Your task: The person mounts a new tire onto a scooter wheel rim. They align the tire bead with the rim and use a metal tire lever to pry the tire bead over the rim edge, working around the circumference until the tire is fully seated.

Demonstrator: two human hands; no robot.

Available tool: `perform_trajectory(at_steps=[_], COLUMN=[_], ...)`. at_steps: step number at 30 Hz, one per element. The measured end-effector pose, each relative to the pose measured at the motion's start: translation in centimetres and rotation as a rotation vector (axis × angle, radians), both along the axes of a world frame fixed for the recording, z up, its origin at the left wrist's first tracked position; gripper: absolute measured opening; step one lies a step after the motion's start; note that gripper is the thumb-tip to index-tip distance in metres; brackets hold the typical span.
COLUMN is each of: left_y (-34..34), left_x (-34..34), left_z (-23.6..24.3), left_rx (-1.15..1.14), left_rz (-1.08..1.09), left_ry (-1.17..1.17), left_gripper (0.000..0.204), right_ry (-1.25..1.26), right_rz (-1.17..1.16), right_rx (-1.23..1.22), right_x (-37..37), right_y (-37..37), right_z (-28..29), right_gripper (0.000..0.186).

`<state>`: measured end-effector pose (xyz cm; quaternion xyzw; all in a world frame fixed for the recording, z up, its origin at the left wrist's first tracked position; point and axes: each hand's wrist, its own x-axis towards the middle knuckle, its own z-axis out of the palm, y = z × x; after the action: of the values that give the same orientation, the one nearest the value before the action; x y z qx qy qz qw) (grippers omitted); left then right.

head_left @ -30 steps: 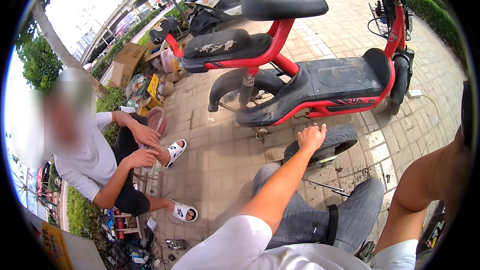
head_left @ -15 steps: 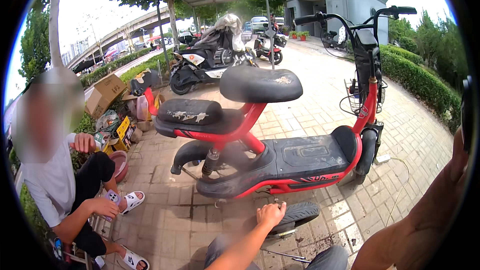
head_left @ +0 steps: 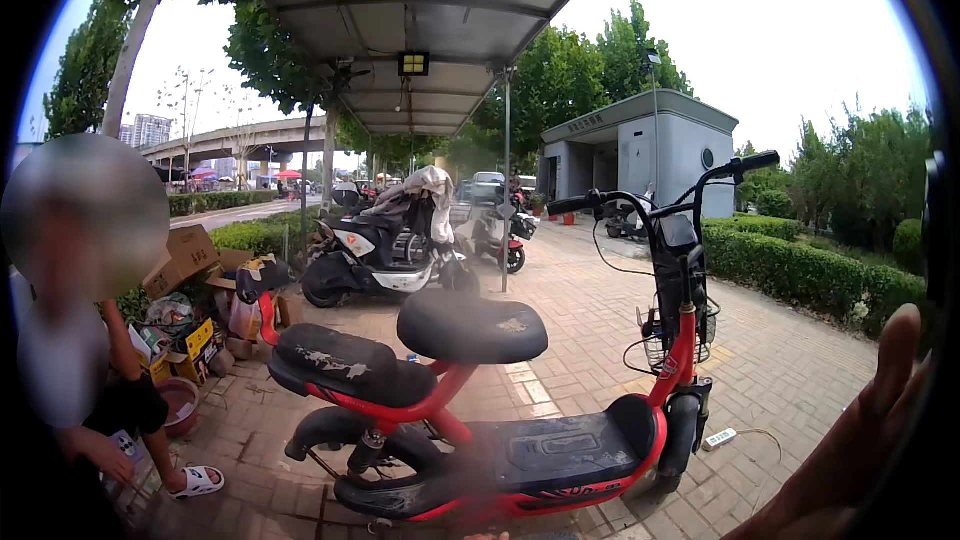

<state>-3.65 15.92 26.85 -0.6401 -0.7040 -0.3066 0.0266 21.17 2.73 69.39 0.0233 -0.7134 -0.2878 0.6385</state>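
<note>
A red electric scooter [head_left: 600, 485] with worn black seats stands side-on before me, its handlebar at the right. My right hand [head_left: 885, 400] is raised at the right edge, its visible fingers stretched up and apart, with nothing seen in it; part of it is cut off by the dark rim. Of my left hand [head_left: 487, 537] only a sliver shows at the lower edge, below the scooter's footboard [head_left: 560, 448]. Its fingers are hidden. Beside that sliver, a dark edge of the loose tyre [head_left: 550, 536] just shows.
At the left sits a person [head_left: 65, 370] with a phone. Behind them are cardboard boxes [head_left: 183, 260] and a reddish basin [head_left: 180, 405]. A white scooter [head_left: 390, 265] is parked under the canopy [head_left: 410, 20]. On the paving by the front wheel lies a white power strip [head_left: 720, 439].
My view has tilted up, so the loose tyre and my left hand have sunk to the lower edge. My right hand has come into view at the right with fingers raised.
</note>
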Motion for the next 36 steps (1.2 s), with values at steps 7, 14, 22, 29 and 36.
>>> perform_trajectory(at_steps=[7, 14, 22, 29, 36], left_y=[1.7, 1.6, 1.4, 1.4, 1.5], left_x=[2.0, 1.0, 1.3, 0.0, 1.8], left_z=[-2.2, -1.3, -1.2, -2.7, -0.3], left_rx=[-0.442, -0.469, -0.443, -0.530, -0.561], left_rz=[-0.043, -0.084, -0.088, -0.039, -0.080], left_ry=[-0.199, -0.194, -0.153, -0.136, -0.166], left_gripper=[0.055, 0.056, 0.054, 0.054, 0.059], right_ry=[-0.039, -0.117, -0.115, -0.067, -0.036], right_rz=[0.012, 0.031, 0.021, 0.064, 0.046], right_rx=[-0.058, -0.099, -0.131, -0.127, -0.154], right_x=[-2.5, -4.3, -5.7, -5.3, -5.1], right_y=[1.6, 1.1, 0.6, 0.9, 1.0], right_z=[-0.6, -2.1, -2.9, -3.5, -3.7], right_gripper=[0.039, 0.040, 0.042, 0.043, 0.045])
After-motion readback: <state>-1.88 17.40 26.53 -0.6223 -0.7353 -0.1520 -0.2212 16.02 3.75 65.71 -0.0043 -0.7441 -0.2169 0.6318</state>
